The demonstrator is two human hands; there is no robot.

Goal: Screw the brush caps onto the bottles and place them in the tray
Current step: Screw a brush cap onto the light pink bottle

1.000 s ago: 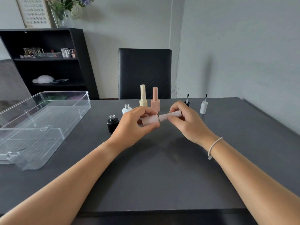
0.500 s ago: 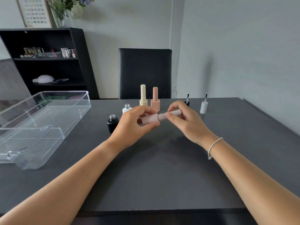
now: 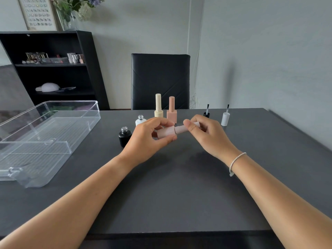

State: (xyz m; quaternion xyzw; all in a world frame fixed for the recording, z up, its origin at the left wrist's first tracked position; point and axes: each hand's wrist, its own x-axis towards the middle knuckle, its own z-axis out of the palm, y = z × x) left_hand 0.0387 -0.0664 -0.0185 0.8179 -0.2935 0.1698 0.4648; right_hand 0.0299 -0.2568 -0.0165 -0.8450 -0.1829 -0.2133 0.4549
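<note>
Both forearms are reaching in from the near edge of the dark counter and meeting above its middle. The left hand is curling around the body of a pale pink bottle, thumb underneath and fingers wrapped over the top, clamping it so that it is lying nearly level in the air. The right hand is pinching the ribbed pink cap at the bottle's neck between thumb and fingertips, its wrist bending slightly upward; a white cord bracelet is circling that wrist. Cap and bottle are lining up end to end, touching.

Behind the hands, a cream capped bottle and a pink square capped bottle are standing upright side by side. Left of them an open white bottle and an open black bottle are standing uncapped. To the right, a black brush cap and a white brush cap are resting with bristles pointing up. The clear plastic tray is sitting at the counter's left side, well apart from the hands.
</note>
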